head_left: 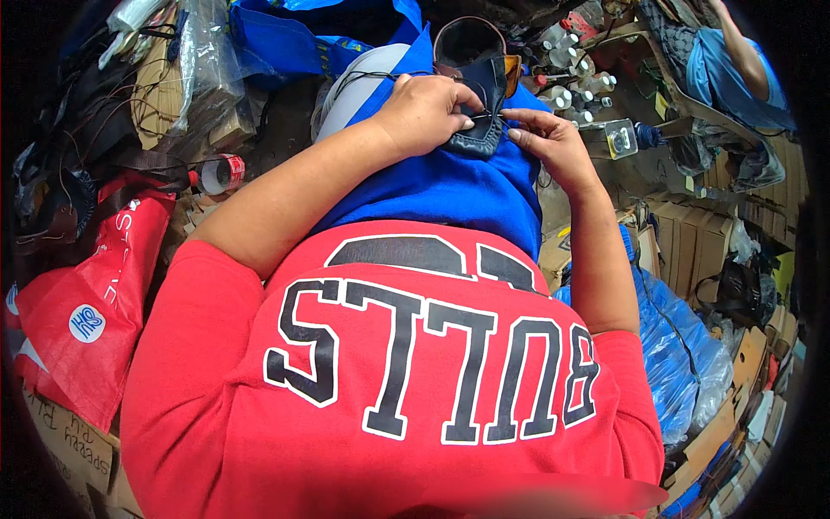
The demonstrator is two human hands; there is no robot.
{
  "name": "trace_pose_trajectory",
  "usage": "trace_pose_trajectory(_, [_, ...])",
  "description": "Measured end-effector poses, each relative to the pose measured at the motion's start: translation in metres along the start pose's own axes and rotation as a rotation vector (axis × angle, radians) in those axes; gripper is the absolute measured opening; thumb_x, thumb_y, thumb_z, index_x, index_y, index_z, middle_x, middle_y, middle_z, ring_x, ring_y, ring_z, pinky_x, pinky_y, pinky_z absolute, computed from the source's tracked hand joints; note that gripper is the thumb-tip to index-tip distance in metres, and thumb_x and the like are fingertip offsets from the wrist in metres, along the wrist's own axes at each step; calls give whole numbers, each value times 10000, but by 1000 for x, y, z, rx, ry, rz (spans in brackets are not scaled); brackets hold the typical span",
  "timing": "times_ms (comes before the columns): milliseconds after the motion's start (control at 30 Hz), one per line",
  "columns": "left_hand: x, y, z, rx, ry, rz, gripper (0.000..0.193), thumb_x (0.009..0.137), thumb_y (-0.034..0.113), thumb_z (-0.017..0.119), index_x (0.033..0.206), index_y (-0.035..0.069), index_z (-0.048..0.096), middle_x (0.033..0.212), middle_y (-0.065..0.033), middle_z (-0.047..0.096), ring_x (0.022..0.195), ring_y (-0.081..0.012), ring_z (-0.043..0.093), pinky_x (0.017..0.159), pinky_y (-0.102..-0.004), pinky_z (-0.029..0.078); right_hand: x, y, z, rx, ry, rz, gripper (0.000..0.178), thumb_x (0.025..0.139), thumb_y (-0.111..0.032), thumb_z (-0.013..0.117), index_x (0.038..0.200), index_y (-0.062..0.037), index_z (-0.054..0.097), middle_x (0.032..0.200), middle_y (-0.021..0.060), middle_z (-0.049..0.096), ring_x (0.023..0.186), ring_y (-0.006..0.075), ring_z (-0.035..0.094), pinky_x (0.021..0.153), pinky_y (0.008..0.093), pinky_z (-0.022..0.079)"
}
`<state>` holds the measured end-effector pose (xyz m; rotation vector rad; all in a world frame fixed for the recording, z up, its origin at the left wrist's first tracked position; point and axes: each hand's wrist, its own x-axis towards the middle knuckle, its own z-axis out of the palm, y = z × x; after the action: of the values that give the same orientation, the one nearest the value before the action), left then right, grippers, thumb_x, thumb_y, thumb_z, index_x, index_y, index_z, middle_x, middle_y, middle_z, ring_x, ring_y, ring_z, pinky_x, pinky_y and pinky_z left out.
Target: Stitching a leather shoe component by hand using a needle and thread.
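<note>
A dark leather shoe upper [476, 139] with a gathered, stitched toe edge rests on my blue-clad lap. Its brown-edged opening faces away from me. From the left, my left hand [430, 110] reaches over it, with thumb and forefinger closed on a thin dark thread at the stitched edge. My right hand [553, 145] is just right of the shoe upper, pinching thread near the same seam. Whether a needle is in either pinch is too small to tell. Loose dark thread [359, 76] loops out beyond my left wrist.
Several small bottles [577, 95] stand at the far right, near a squarish clear bottle [620, 138]. A red bag [104, 303] and a red-capped bottle [221, 174] are on the left. Blue plastic [670, 346] and cardboard [683, 238] lie right. Another person's blue sleeve [726, 73] shows far right.
</note>
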<state>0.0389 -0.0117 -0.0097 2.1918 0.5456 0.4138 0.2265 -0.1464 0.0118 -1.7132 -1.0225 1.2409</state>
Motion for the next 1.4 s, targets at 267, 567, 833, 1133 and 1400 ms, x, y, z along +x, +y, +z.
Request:
trace_pose_trajectory(267, [25,-3,13,-95,-84,-163,199,726,136,730,890,54,654,712,-65,636,655,-128,604,623,-270,473,15,-4,-8,36,-62,31,300,795,-113,705,1075,-30,637,898,-1,630,781,55,544,738,202,452])
trace_pose_trajectory(567, [30,6,-2,39,-190,7,151,732,135,696,854,60,649,741,-107,649,706,-242,636,661,-338,487,25,-19,-2,-117,-83,30,125,805,-137,703,790,-43,623,748,-38,583,715,49,497,666,212,404])
trace_pose_trajectory(833, [15,3,-16,250,-166,114,89,764,158,587,822,111,635,824,-109,655,827,-328,623,698,-421,482,19,9,-25,19,-28,-29,183,788,-206,720,809,-47,634,814,-29,589,770,74,503,731,227,407])
trace_pose_trajectory(1133, [27,4,-1,132,-272,36,142,830,123,546,942,61,608,861,-174,646,842,-355,622,726,-427,484,-12,13,-31,66,-29,1,202,787,-209,701,832,-22,640,895,7,555,857,92,504,787,238,400])
trace_pose_trajectory(1400, [19,-2,7,56,-245,63,148,835,153,530,953,107,605,856,-162,644,819,-341,623,688,-425,477,-9,17,-18,-107,37,-59,182,782,-198,703,779,-29,635,865,12,543,821,103,498,734,237,386])
